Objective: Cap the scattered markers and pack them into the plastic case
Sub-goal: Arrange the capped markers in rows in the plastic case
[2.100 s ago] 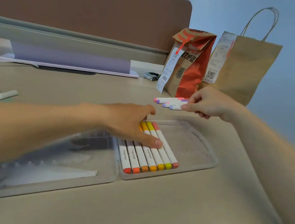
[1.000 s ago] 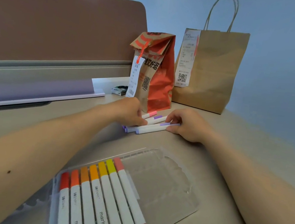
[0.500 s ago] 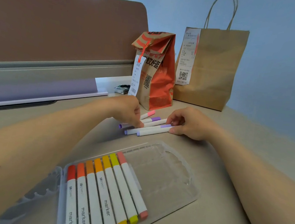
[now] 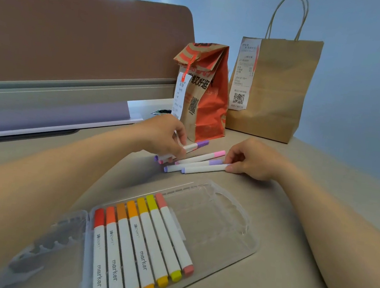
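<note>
Gathering beyond the case (image 4: 222,221): left hand (image 4: 165,138) pinches a purple marker (image 4: 194,146), right hand (image 4: 255,161) nips the loose markers (image 4: 205,169) by their ends, likely squaring them for packing.

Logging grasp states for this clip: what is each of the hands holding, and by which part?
The left hand grips a purple-capped marker round its white barrel. The right hand pinches the nearest loose marker by its right end.

Purple-capped markers (image 4: 195,167), orange bag (image 4: 210,102)
</note>
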`<state>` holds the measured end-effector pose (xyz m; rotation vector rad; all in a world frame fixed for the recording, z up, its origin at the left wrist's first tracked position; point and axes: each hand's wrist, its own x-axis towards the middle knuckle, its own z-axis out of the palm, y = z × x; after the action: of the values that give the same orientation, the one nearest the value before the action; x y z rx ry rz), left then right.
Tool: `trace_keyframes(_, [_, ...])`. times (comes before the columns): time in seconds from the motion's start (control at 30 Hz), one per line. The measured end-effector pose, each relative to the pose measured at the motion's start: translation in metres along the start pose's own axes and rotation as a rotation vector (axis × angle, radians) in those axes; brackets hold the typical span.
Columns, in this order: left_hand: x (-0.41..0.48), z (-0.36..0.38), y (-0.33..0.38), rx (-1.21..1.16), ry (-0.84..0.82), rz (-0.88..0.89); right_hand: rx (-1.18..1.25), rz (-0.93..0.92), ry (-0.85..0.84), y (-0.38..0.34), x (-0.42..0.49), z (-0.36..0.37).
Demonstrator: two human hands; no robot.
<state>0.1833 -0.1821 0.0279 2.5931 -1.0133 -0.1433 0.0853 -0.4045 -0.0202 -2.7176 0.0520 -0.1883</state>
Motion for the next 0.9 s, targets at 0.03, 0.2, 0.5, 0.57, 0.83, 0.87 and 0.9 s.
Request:
trace_keyframes(0.03, [-0.004, -0.002, 0.000, -0.092, 0.009, -0.003, -0.007, -0.004, 0.003, 0.000, 0.000, 0.000])
trace_keyframes(0.2, [-0.029, -0.008, 0.004, -0.491, -0.059, -0.027, 0.118, -0.014, 0.029, 0.000, -0.004, -0.003])
trace_keyframes(0.5, [-0.074, -0.009, 0.008, -0.647, 0.016, 0.024, 0.782, -0.008, 0.069, -0.017, -0.012, -0.007])
trace_keyframes(0.57, [-0.082, -0.008, 0.010, -0.761, 0.075, 0.028, 0.891, -0.026, 0.086, -0.020, -0.014, -0.009])
trace_keyframes(0.83, [-0.111, 0.013, 0.018, -0.861, 0.128, -0.033, 1.119, -0.017, 0.064, -0.042, -0.021, -0.014])
trace_keyframes(0.87, [-0.113, 0.015, 0.017, -0.864, 0.127, -0.048, 1.124, -0.026, 0.039, -0.045, -0.021, -0.014])
trace_keyframes(0.9, [-0.116, 0.017, 0.016, -0.860, 0.129, -0.063, 1.129, -0.037, 0.016, -0.047, -0.022, -0.013])
